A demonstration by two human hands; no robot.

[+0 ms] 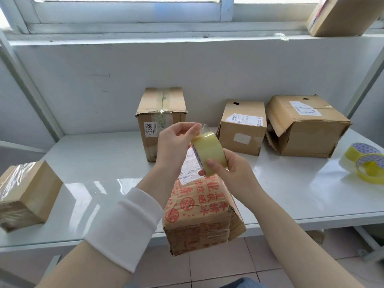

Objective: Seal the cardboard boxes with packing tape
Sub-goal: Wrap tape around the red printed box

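Past the white cuff (124, 227), the red-printed box (199, 213) overhangs the table (291, 190) edge, stiff but dented. Above it the right hand (232, 173) grips the light tape roll (209, 154) around its rim. The left hand (174, 142) pinches its thin, clingy free end (200, 126), which probably needs keeping taut.

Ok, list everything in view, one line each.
table: one, white, below the window
held tape roll: one, yellowish, mid-frame
printed box: one, brown, red print, table's front edge
back boxes: three, brown, along the wall
wrapped box: one, brown under clear tape, left end
ledge box: one, brown, window ledge upper right
spare tape rolls: two, yellow, right end
left hand: one, white sleeve, pinches the tape's free end
right hand: one, bare, grips the held tape roll
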